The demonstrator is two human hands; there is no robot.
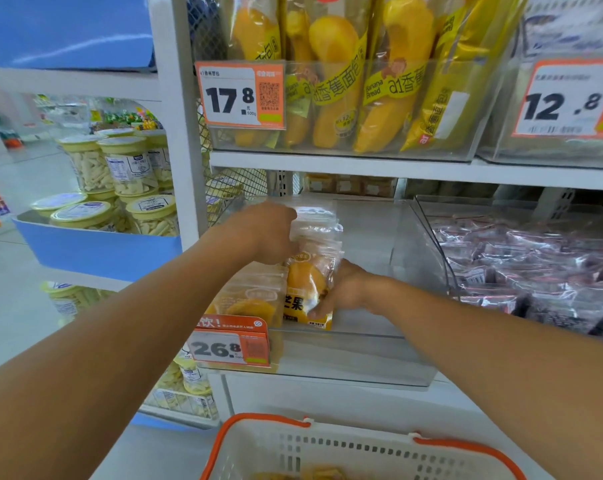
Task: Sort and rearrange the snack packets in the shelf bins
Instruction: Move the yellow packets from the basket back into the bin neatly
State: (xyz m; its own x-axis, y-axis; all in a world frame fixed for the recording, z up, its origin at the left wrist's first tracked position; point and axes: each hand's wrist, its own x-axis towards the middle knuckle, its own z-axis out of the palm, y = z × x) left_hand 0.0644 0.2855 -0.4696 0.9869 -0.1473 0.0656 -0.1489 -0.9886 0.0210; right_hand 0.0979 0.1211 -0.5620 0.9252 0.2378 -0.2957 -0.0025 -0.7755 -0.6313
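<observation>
Mango packets (312,268) upright in clear bin (355,358), both hands' fingers (319,311) closed around them

Glossy crinkly plastic snack packets (312,268), clear smooth acrylic bin (355,358), matte white perforated plastic basket (327,448).

Clear bin (345,355): its right half stands bare, open from above and in front. Its left half is filled by upright mango packets (310,268), with both hands against them. The shelf board (362,168) above limits headroom. To the right, a neighbouring bin wall (431,244) blocks sideways passage.
</observation>
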